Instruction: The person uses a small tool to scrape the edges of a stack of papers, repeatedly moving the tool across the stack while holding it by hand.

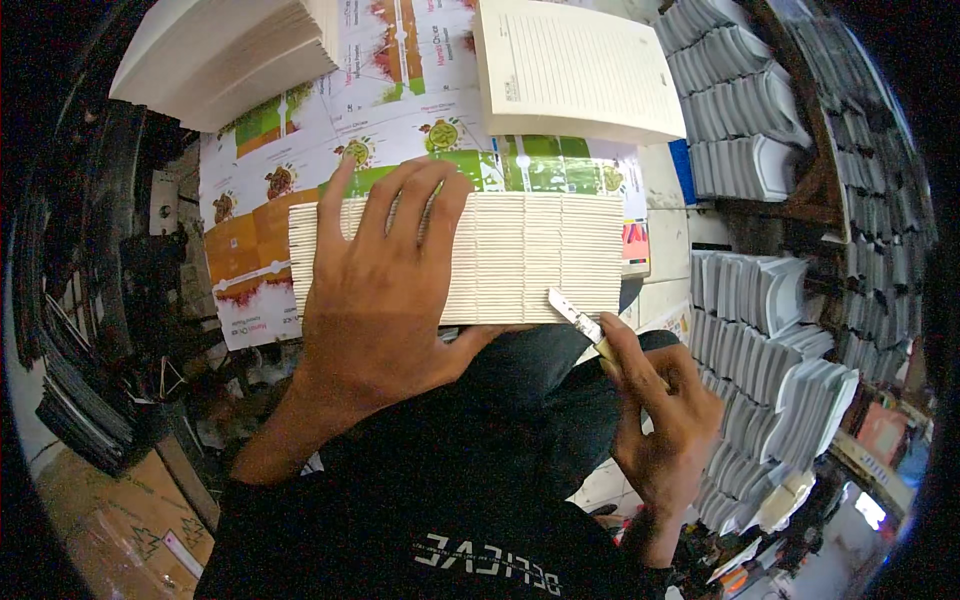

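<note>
A thick block of cream paper sections point(545, 235) stands in front of me with its ridged, stitched spine side facing up. My left hand point(375, 275) lies across its left part, fingers reaching over the far side and thumb along the near edge, holding it. My right hand point(665, 410) is closed around a snap-off utility knife point(576, 316). The worn metal blade slants up and left, its tip over the block's near right part. Whether the tip touches the paper cannot be told. Most of the knife's handle is hidden in my fingers.
Printed sheets point(400, 120) cover the work surface. A ruled-page block point(580, 70) lies at the back right, another thick paper stack point(225, 60) at the back left. Tall piles of folded sections point(750, 290) line the right side. A cardboard piece point(130, 520) sits lower left.
</note>
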The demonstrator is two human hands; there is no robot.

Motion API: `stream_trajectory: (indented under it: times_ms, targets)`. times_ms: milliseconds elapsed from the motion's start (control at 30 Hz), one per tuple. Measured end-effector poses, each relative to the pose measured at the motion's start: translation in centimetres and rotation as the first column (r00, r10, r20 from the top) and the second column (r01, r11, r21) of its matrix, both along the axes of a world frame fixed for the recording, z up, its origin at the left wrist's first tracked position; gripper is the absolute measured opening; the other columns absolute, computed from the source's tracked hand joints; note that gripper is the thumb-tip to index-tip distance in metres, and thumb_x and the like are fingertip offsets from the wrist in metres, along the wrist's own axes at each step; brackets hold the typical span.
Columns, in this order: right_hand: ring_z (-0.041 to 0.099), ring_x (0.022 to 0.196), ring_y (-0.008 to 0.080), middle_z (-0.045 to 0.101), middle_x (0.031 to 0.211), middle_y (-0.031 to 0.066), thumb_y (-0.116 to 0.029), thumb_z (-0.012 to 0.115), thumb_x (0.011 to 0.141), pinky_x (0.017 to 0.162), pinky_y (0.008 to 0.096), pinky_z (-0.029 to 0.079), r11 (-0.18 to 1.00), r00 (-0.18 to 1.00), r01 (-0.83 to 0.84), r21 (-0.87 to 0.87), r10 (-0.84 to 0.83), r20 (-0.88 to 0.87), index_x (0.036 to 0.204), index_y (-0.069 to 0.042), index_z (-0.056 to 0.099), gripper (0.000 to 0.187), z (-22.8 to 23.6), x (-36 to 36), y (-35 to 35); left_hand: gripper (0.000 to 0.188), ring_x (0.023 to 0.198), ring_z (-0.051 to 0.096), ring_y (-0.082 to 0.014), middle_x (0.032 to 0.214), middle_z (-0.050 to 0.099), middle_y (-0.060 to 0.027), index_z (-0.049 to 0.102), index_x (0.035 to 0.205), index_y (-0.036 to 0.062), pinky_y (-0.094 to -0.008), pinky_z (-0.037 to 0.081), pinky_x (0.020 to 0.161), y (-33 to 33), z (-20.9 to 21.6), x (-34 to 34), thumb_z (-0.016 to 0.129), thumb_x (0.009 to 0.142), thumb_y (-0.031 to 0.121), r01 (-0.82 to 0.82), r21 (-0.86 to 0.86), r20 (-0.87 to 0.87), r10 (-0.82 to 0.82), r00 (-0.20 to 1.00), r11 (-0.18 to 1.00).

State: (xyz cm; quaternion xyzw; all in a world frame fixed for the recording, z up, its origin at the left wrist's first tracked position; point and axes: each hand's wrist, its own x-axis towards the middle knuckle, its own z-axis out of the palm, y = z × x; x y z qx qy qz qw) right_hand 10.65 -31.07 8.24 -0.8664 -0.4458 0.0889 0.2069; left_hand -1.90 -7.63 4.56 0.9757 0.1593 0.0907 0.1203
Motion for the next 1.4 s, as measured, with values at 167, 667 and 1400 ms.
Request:
stream_trajectory:
  times_ms: [167, 667, 1400]
  targets:
    - [0.065, 0.072, 0.0182, 0.061, 0.088, 0.0006, -0.008, 0.08, 0.082, 0.062, 0.0351, 0.053, 0.997, 0.997, -0.07, -0.025, 0.07, 0.021, 0.145, -0.027, 0.071, 0.066, -0.6, 0.4, -0.7, 0.11, 0.143, 0.051, -0.0401, 0.148, 0.054, -0.0235, 0.042, 0.151, -0.0043, -0.0682, 0.021, 0.127, 0.0, 0.0, 0.0, 0.091, 0.07, 0.051, 0.005, -0.007, -0.003, -0.005, 1.0, 1.0]
    - [0.066, 0.073, 0.0218, 0.065, 0.094, 0.0035, -0.007, 0.079, 0.078, 0.064, 0.0376, 0.055, 0.996, 0.995, 0.042, 0.083, -0.049, 0.084, 0.146, -0.034, 0.069, 0.073, -2.1, 0.1, 0.7, 0.112, 0.144, 0.049, -0.0409, 0.15, 0.052, -0.0247, 0.041, 0.152, -0.0053, -0.0674, 0.021, 0.127, -0.3, 0.2, -0.2, 0.092, 0.069, 0.05, 0.001, 0.008, -0.032, -0.001, 0.999, 1.0]
    - [0.066, 0.071, 0.0236, 0.064, 0.091, 0.0043, -0.003, 0.076, 0.073, 0.061, 0.0387, 0.055, 0.995, 0.996, -0.003, 0.097, -0.006, 0.091, 0.147, -0.033, 0.069, 0.08, -2.0, 0.7, 1.6, 0.101, 0.14, 0.051, -0.0369, 0.144, 0.054, -0.0217, 0.049, 0.145, -0.0054, -0.0677, 0.021, 0.126, -0.7, 0.6, -0.2, 0.089, 0.076, 0.055, -0.004, -0.004, -0.008, 0.004, 1.0, 1.0]
